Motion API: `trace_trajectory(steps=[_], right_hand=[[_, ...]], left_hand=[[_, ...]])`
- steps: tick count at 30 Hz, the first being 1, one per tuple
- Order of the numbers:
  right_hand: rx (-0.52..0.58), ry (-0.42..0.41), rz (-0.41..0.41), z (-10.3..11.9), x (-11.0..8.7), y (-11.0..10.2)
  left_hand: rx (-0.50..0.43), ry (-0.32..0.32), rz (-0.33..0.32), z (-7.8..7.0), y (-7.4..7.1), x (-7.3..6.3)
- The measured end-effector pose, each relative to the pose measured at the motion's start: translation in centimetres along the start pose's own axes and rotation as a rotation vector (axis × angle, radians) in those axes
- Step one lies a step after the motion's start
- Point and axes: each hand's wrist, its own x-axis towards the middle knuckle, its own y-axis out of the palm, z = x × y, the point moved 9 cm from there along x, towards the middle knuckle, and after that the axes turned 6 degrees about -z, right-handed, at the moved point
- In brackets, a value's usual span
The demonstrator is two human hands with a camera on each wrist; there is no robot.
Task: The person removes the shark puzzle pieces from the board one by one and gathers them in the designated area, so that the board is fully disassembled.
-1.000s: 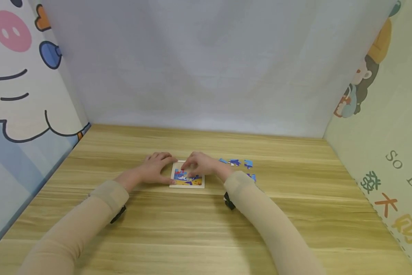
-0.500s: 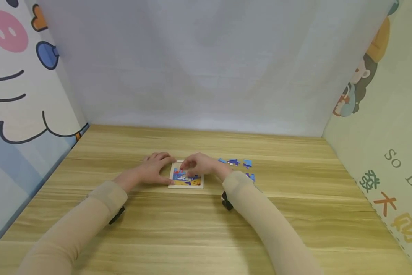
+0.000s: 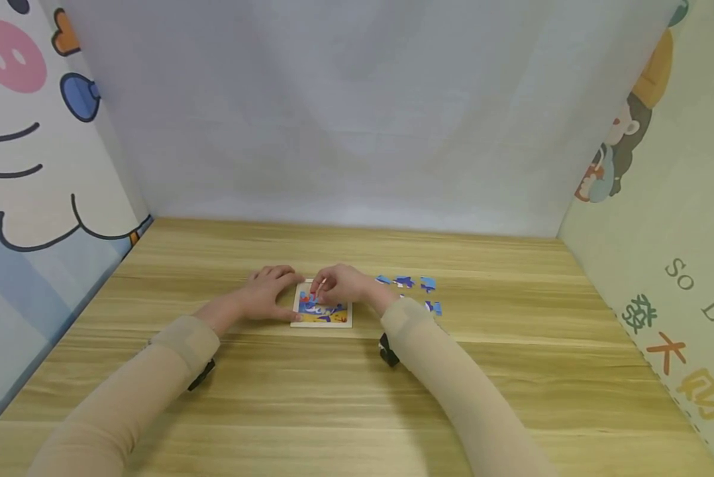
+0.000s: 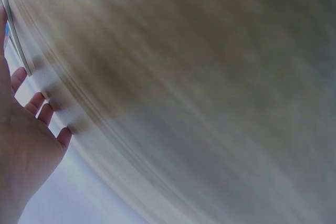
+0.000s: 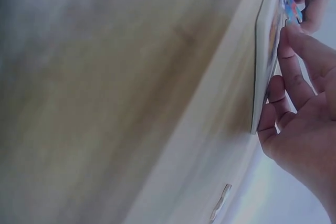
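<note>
A small jigsaw puzzle tray [image 3: 333, 325] with a pale rim lies on the table; colourful fitted pieces show in its lower part, mostly blue and yellow. My right hand [image 3: 341, 285] is over the tray, its thumb and index finger pinching a blue-and-red puzzle piece [image 5: 292, 8] close above the board. In the right wrist view, the other fingers are bent near the tray's edge. My left hand [image 3: 264, 295] rests at the tray's left side, thumb at the lower left corner and index finger by the upper left. Its remaining fingers are spread on the table in the left wrist view.
Several loose blue puzzle pieces [image 3: 403, 281] lie on the wooden table [image 3: 333, 397] right of the tray, partly behind the right wrist. A pale curtain [image 3: 357, 132] stands along the back, with printed panels at both sides.
The right hand has shifted slightly left over the tray, and its fingers have drawn together on the piece. The left hand keeps its place at the tray's edge.
</note>
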Motion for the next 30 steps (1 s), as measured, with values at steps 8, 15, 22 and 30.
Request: trace_trajectory(steps=[8,15,22,30], right_hand=[[0.066,0.016,-0.026,-0.06,-0.06,-0.23],[0.102,0.028,-0.024,-0.2,-0.01,-0.12],[0.133,0.019,-0.023,0.0,-0.03,-0.11],[0.096,0.023,-0.052,0.12,-0.1,-0.09]], left_hand=[[-0.028,-0.017,0.011,-0.41,-0.4,-0.28],[-0.034,-0.019,0.039,-0.64,-0.38,-0.28],[-0.03,-0.025,0.055,-0.7,-0.42,-0.2],[-0.023,-0.023,0.055,-0.8,-0.47,-0.14]])
